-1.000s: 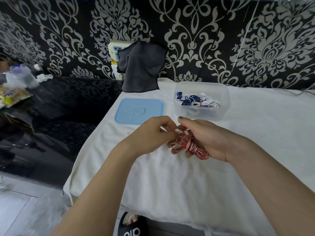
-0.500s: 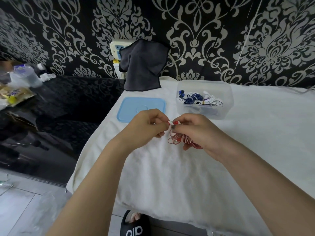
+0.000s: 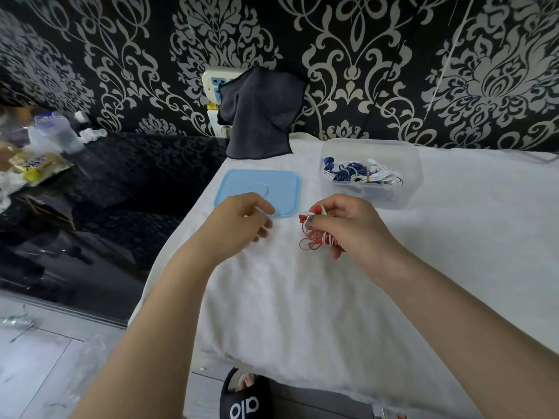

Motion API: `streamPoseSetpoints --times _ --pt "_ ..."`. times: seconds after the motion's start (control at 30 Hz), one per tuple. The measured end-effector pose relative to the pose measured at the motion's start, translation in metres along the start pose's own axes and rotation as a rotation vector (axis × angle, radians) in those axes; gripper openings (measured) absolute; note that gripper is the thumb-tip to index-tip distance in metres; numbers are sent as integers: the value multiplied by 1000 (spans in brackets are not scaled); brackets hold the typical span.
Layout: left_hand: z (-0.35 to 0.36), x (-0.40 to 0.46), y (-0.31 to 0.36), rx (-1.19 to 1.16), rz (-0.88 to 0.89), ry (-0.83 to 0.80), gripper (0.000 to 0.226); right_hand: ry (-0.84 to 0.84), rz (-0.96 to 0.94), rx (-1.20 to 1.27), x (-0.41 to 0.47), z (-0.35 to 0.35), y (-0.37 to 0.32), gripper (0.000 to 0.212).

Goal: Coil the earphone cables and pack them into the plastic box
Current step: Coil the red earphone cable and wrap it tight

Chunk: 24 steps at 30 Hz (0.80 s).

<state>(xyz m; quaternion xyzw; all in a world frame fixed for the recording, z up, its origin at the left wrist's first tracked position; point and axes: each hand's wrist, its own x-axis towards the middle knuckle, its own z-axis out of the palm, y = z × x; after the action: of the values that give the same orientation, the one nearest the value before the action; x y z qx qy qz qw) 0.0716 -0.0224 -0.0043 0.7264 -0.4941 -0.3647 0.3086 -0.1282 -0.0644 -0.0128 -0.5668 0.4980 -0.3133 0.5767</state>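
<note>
My right hand [image 3: 348,228] grips a coiled red and white earphone cable [image 3: 314,237] above the white cloth, its red earbuds poking out by my thumb. My left hand [image 3: 242,222] hovers apart to the left with fingers loosely curled and holds nothing. A clear plastic box [image 3: 405,176] stands just beyond my right hand; coiled blue and white earphones [image 3: 360,173] lie inside it. Its light blue lid [image 3: 281,182] lies flat to the left of the box, partly behind my left hand.
The white cloth [image 3: 332,297] covers the table. A dark grey cloth [image 3: 260,113] hangs on the patterned wall over a socket strip. A black surface [image 3: 121,176] at left carries bottles and packets [image 3: 36,146]. A black slipper [image 3: 245,397] shows below the table edge.
My left hand has let go of the red cable and moved left, away from my right hand. My right hand keeps the coil and has shifted slightly right.
</note>
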Motion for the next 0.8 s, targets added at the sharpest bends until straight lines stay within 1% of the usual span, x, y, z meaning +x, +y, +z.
streamPoseSetpoints --times 0.07,0.13,0.23,0.3,0.4,0.57,0.7,0.8 --pt "-5 0 -13 244 -35 20 17 -11 10 -18 0 0 1 7" --pt "-7 -3 -20 334 -85 -12 13 -13 14 -68 1 1 2 6" --pt "-8 -4 -26 364 -90 -36 17 7 -7 -156 1 2 4 3" --pt "-11 -3 -28 409 -60 -2 21 7 -31 -182 0 3 4 1" --pt "-15 0 -33 476 -32 29 27 1 -72 -193 -2 5 2 4" --pt "-17 2 -45 496 -59 7 26 -43 -66 -140 -5 6 -4 4" --pt "-19 4 -50 511 -47 72 24 -77 -60 -101 -8 5 -8 5" --pt "-19 4 -53 542 -34 128 22 -114 -30 -126 -8 4 -7 14"
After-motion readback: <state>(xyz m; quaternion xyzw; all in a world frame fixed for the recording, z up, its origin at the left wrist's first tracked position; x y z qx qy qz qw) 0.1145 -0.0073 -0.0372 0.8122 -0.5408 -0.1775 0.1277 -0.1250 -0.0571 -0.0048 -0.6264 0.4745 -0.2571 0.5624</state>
